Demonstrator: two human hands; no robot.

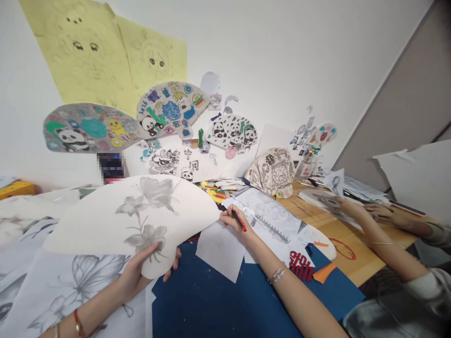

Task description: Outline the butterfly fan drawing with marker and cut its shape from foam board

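My left hand (143, 272) grips the lower handle part of a white fan-shaped board (95, 216), thumb in front and fingertips showing behind its edge. Grey shaded flowers and a butterfly (158, 190) are drawn on the board. At the board's right corner is my right hand (234, 220), closed around a slim black-and-red pencil (239, 220). The pencil's red end points down toward the wrist, and these fingertips touch the corner. Beneath the left forearm lies a large sheet with a butterfly drawing (93, 274).
A blue mat (207, 305) covers the table, with white paper (221, 253), red cut-out lettering (301, 266) and a spiral sketchbook (271, 211) on it. Decorated fans (172, 110) line the wall. To the right, another person's hands (348, 209) work over a drawing.
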